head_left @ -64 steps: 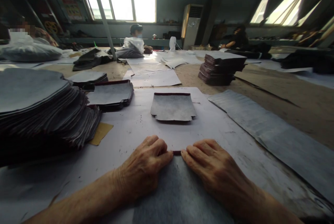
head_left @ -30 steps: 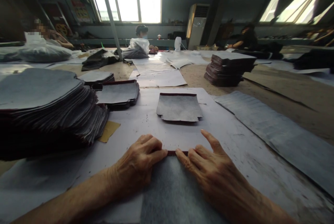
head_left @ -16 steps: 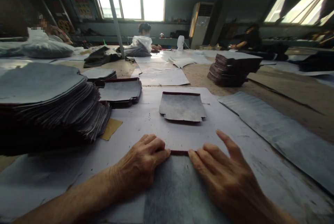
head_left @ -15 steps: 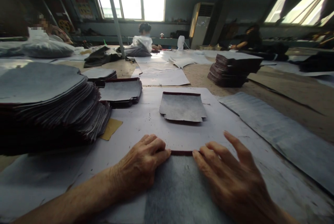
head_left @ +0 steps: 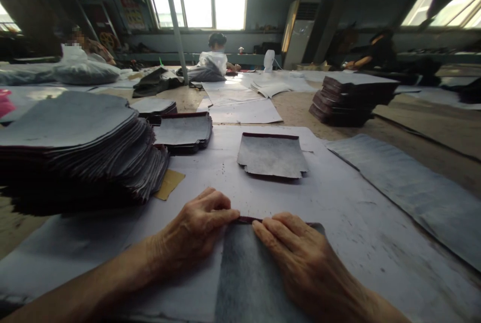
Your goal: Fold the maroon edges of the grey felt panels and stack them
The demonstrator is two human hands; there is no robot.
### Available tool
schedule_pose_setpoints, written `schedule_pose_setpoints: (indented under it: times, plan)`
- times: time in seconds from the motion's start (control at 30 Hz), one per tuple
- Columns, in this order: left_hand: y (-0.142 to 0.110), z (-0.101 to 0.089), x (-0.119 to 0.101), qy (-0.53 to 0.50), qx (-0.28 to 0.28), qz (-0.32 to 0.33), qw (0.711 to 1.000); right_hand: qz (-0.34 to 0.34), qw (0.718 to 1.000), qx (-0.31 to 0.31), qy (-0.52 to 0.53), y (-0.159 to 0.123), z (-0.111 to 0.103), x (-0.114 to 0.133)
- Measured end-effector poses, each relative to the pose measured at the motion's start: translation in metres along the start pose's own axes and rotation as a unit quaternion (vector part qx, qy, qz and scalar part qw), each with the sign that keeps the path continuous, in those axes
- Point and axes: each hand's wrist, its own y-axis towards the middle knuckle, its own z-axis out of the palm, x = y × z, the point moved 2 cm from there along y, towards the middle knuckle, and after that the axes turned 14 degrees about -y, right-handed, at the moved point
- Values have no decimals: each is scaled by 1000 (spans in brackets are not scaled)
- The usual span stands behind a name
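A grey-backed panel with a narrow dark-red folded edge lies in front of me on white sheeting. My left hand pinches the left end of that folded edge between thumb and fingers. Close by on the right, my right hand presses its fingertips onto the fold, fingers held together and its thumb hidden. The panel's far right corner shows beyond the right knuckles. Just past both hands lies a smaller grey panel with a dark-red far edge and notched near corners.
On the left stands a tall stack of grey panels, with a lower stack behind it and a yellow scrap beside it. A dark-red stack stands back right. A long grey strip lies at right. Co-workers sit across the table.
My right hand has moved left along the folded edge, and its spread fingers have come together. The left hand still holds the left end. The whole view has shifted slightly to the left.
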Motion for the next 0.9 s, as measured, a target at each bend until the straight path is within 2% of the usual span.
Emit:
schedule_pose_setpoints:
  times: [0.23, 0.47, 0.67, 0.8, 0.9]
  plan:
    - [-3, 1, -4, 73, 18, 43, 996, 8, 998, 58, -4, 5, 0, 1]
    - [0, 1, -7, 75, 61, 20, 995, 1, 992, 127, -22, 12, -2, 4]
    - [-12, -12, -8, 50, -25, -7, 998, -2, 992, 124, -9, 12, 1, 2]
    - [-20, -7, -19, 41, 38, -40, 998, -7, 995, 100, -5, 10, 3, 1]
    - [-21, -3, -25, 40, 62, -52, 996, -10, 994, 113, -6, 9, 5, 1]
